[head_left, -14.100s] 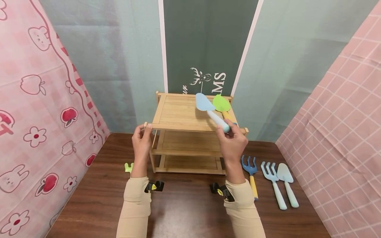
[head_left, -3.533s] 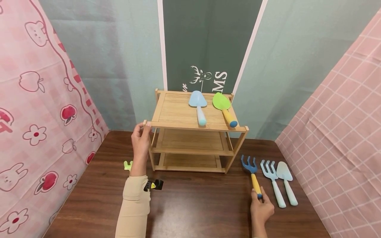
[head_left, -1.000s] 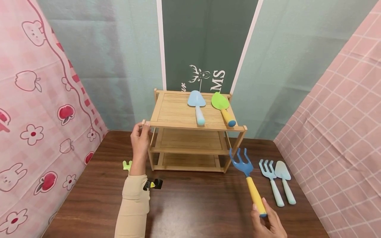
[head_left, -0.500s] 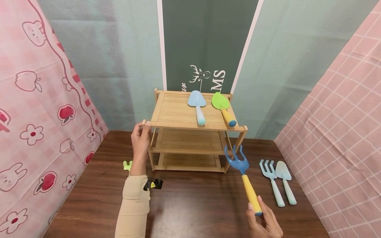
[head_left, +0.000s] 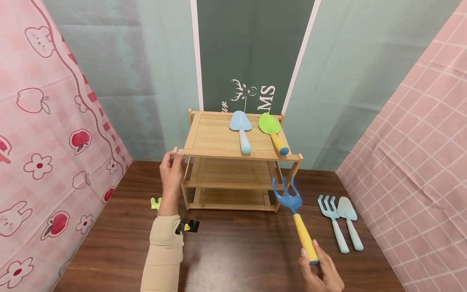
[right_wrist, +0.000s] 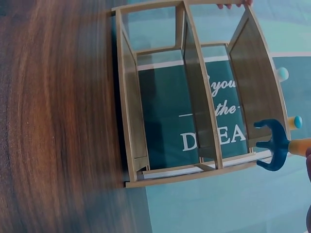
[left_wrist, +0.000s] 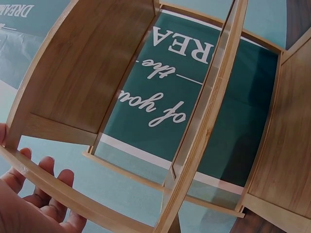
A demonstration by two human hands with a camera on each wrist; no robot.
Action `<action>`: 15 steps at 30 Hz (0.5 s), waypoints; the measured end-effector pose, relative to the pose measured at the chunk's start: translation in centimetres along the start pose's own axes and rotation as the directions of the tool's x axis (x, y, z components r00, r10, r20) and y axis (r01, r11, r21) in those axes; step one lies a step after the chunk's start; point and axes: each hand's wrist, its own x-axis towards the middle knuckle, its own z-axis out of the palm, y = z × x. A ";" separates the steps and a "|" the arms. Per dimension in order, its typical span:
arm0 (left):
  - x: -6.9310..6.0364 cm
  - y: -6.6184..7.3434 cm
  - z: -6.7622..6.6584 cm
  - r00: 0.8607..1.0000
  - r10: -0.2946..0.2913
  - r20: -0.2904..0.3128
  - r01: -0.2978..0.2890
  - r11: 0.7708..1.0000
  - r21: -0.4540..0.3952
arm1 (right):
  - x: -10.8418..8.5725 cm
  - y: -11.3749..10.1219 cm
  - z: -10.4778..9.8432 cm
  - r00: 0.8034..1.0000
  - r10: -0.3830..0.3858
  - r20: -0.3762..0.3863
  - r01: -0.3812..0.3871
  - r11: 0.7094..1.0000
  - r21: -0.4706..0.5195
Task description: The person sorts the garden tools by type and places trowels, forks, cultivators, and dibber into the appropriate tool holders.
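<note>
My right hand (head_left: 321,269) pinches the lower end of a hand rake's yellow handle. The hand rake (head_left: 288,199) has blue tines that point away from me, in front of the shelf's right leg. In the right wrist view the hand rake (right_wrist: 277,145) shows its tines, with only a bit of the hand at the edge. My left hand (head_left: 172,170) grips the front left corner of a three-tier wooden shelf (head_left: 213,152). In the left wrist view the fingers (left_wrist: 46,165) curl at the frame. On the top tier lie a light blue trowel (head_left: 240,121) and a green trowel (head_left: 270,123) with yellow handle.
On the table (head_left: 233,251) at the right lie a pale blue hand fork (head_left: 333,219) and a pale trowel (head_left: 348,215). A small light green tool (head_left: 155,202) peeks out behind the left forearm. Fabric hangs on three sides.
The light blue trowel was laid on the top tier earlier. My right hand has since picked up the hand rake from the table and moves it slightly left. The left hand stays put.
</note>
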 end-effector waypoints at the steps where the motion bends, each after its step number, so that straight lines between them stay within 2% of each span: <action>1: 0.0 0.0 0.0 1.000 0.001 -0.001 -0.001 1.000 0.000 | 0.0 0.1 0.1 1.000 -0.006 -0.007 0.006 1.000 0.002; 6: 0.1 0.0 -0.1 1.000 0.004 -0.004 -0.004 1.000 -0.017 | 0.0 0.6 0.8 0.999 -0.022 -0.045 0.023 0.999 0.023; 11: 0.0 0.0 -0.1 1.000 0.002 0.004 -0.002 1.000 -0.020 | 0.1 1.4 1.9 0.996 -0.043 -0.076 0.054 0.989 0.138; 15: 0.0 0.0 -0.1 1.000 0.003 0.011 -0.003 1.000 -0.021 | 0.3 2.2 2.4 0.997 -0.062 -0.049 0.067 0.992 0.104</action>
